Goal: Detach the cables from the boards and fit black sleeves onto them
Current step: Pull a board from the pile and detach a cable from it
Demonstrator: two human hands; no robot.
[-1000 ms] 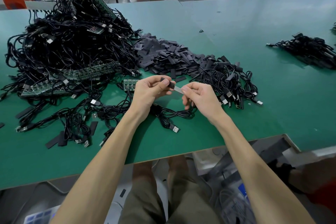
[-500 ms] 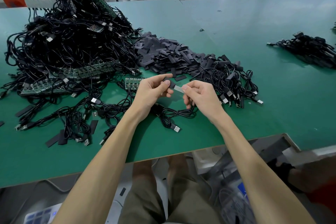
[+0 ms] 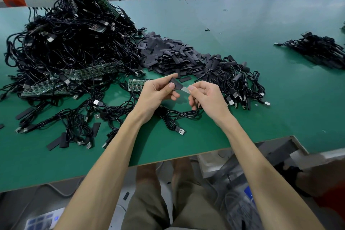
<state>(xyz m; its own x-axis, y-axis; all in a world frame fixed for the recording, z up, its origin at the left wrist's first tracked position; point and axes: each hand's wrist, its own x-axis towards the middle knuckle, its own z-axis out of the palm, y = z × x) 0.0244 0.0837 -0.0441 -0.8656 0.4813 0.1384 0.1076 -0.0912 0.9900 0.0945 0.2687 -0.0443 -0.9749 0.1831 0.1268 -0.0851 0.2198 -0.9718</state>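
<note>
My left hand (image 3: 158, 93) pinches a flat black sleeve (image 3: 176, 85) between thumb and fingers, above the green table (image 3: 280, 99). My right hand (image 3: 207, 97) pinches the pale end piece (image 3: 185, 90) of a black cable, its tip at the sleeve's mouth. That cable (image 3: 179, 115) loops on the table below both hands and ends in a USB plug (image 3: 180, 131). A small green board (image 3: 137, 84) lies just left of my left hand. A heap of black sleeves (image 3: 168, 56) lies behind the hands.
A tall tangle of cables and green boards (image 3: 71, 39) fills the left of the table. Sleeved cables (image 3: 237, 82) lie right of my hands, and another bundle (image 3: 317, 48) sits far right. Loose sleeves and cables (image 3: 61, 140) lie near the front edge.
The hands stay close together over the table; the pale cable end has shifted slightly against the sleeve. The view has tilted a little.
</note>
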